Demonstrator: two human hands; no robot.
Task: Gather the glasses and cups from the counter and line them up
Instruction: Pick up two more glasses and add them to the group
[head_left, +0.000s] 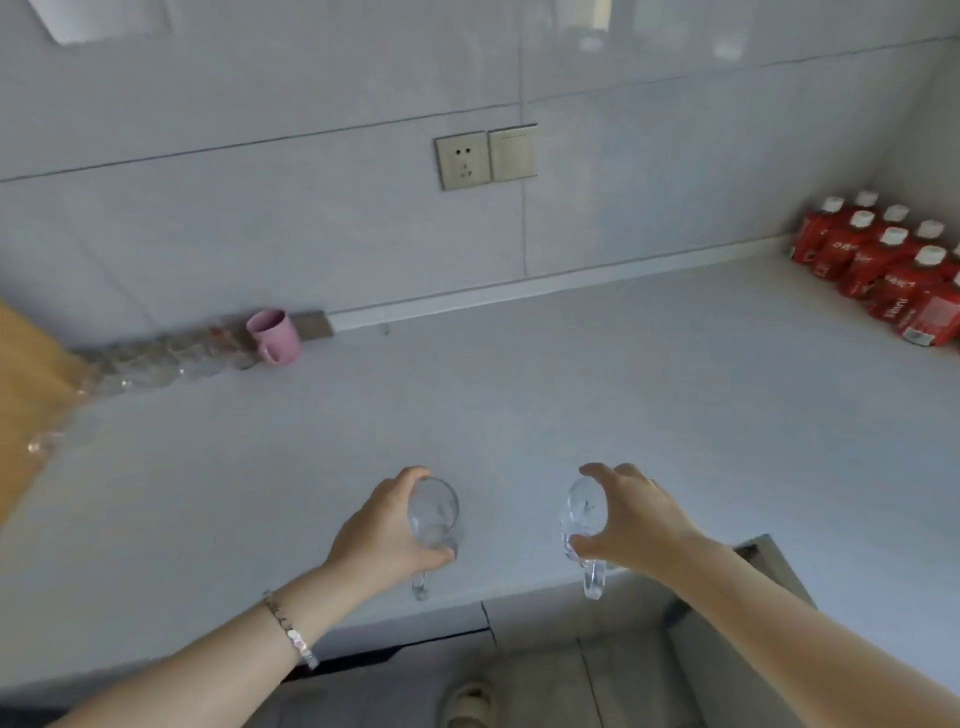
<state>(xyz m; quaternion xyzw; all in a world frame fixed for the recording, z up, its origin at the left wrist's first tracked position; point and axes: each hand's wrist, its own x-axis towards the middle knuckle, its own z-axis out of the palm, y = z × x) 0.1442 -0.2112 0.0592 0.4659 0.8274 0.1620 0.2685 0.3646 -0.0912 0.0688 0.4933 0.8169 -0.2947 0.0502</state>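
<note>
My left hand (382, 530) grips a clear glass mug (434, 512) near the counter's front edge, its handle pointing toward me. My right hand (636, 522) holds a second clear glass mug (586, 512) the same way, about a hand's width to the right. Along the back wall at the left stands a row of several clear glasses (156, 358), ending at a pink mug (275, 336). Another clear glass (47, 441) sits apart at the far left.
The pale counter (571, 395) runs wall to wall. A pack of red-labelled bottles (893, 270) fills the back right corner. A wooden board (26, 384) lies at the left edge. A wall socket (463, 161) is above the counter.
</note>
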